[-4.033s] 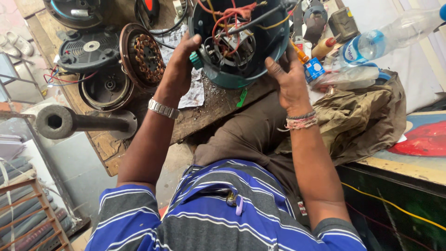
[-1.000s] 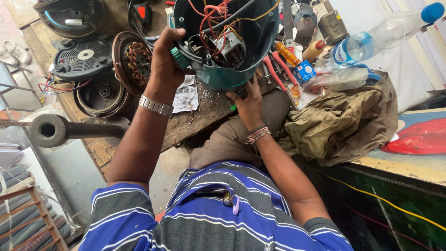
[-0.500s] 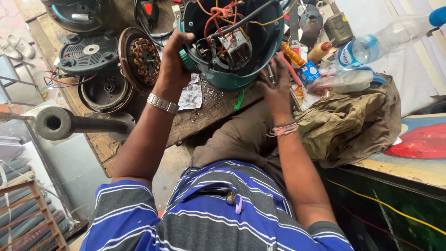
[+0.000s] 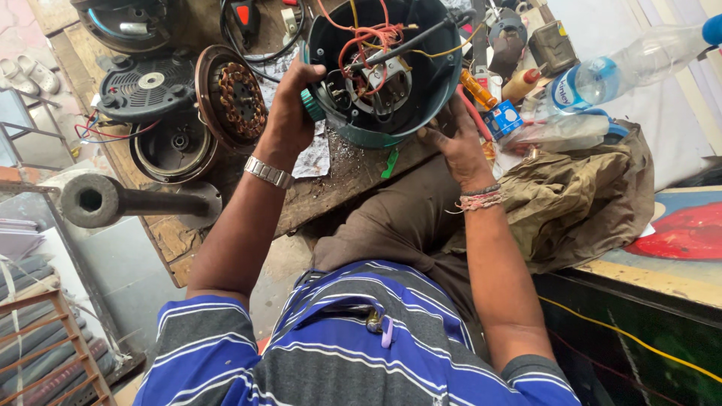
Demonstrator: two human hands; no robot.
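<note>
Hands gripping teal motor housing rim

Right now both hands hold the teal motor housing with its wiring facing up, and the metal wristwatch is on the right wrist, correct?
Not quite: the head view shows the metal wristwatch on the left wrist. Both the left hand and right hand do hold the teal motor housing, wiring up.
</note>
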